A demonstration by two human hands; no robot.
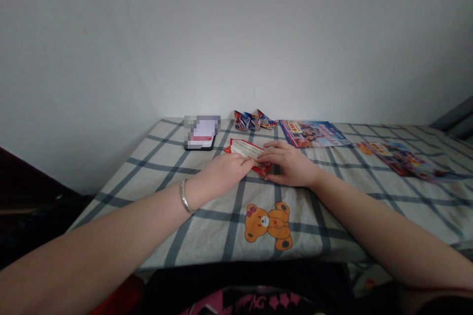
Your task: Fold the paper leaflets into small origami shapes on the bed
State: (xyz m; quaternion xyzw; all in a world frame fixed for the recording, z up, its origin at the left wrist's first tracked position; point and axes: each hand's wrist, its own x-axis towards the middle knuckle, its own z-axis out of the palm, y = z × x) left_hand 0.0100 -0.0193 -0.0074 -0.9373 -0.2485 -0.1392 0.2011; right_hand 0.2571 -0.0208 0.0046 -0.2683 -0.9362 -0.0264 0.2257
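A folded sheet of paper (244,148), red at the edges with a pale printed face, lies on the tablecloth between my hands. My left hand (232,168) rests on its near left side, fingers closed together and pressing on it; the fingertips are partly hidden. From the right, my right hand (290,163) takes hold of the paper's right end, with the fingers over it and the thumb on the near side. Behind the paper sits a folded paper piece (254,120) with colourful print and pointed corners.
A phone (199,133) with its screen lit stands at the back left. Colourful printed sheets lie to the right, one near the wall (314,134) and another farther right (406,160). The checked tablecloth (207,236) has a printed bear (271,226) near its front edge.
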